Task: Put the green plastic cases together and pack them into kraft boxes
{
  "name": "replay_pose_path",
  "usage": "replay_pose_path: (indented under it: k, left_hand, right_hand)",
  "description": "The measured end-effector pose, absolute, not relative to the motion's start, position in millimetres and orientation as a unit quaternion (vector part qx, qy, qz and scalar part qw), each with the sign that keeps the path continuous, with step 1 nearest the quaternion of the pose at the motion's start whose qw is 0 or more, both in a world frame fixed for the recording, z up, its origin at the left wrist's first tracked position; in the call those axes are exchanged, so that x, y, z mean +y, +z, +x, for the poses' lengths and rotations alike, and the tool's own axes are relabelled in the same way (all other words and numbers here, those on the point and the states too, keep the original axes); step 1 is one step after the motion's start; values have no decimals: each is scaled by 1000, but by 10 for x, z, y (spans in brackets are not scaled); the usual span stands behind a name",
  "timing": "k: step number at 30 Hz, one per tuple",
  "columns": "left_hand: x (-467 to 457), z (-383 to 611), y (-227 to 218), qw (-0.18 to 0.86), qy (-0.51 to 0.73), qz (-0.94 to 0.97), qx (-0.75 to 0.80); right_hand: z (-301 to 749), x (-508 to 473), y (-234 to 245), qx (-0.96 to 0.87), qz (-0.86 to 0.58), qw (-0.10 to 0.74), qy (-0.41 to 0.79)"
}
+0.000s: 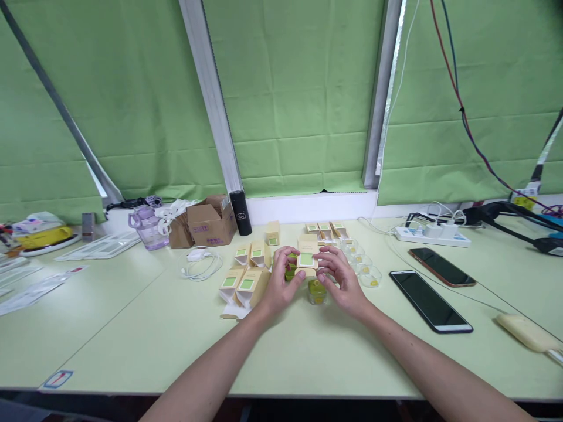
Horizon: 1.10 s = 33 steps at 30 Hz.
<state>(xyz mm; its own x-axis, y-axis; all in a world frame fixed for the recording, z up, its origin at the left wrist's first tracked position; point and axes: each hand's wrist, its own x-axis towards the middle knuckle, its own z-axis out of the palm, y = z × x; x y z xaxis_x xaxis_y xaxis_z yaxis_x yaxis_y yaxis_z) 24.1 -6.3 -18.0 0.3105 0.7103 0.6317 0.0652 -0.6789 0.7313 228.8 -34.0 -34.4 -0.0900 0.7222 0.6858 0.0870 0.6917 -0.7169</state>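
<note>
Left grip (280, 280), right grip (345, 280) — holding a tan, oblong cardboard box (307, 245).

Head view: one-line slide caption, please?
Left hand and right hand hold a small beige box near a green container, with similar boxes nearby on a pale table.

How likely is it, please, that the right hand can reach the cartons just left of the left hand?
Probably not easily: the left hand stands between the right hand and those cartons, and both hands seem to be holding the small box.
</note>
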Motion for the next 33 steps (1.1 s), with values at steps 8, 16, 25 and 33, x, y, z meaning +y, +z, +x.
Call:
replay_pose_path:
  k: [8,16,25,33]
  left_hand:
    - [-79,246,-154,300,535,746,260]
    - [-69,246,-163,291,536,749,259]
    - [-70,275,-169,262,542,751,273]
    - [-70,296,-166,266,544,743,285]
  right_hand:
    - [2286,-344,-350,-693,-290,607,256]
    - [2280,-363,-335,-698,-289,607,245]
    - [2265,-328,-369,-688,-292,617,247]
    - [2267,-305,-392,-688,-292,621,234]
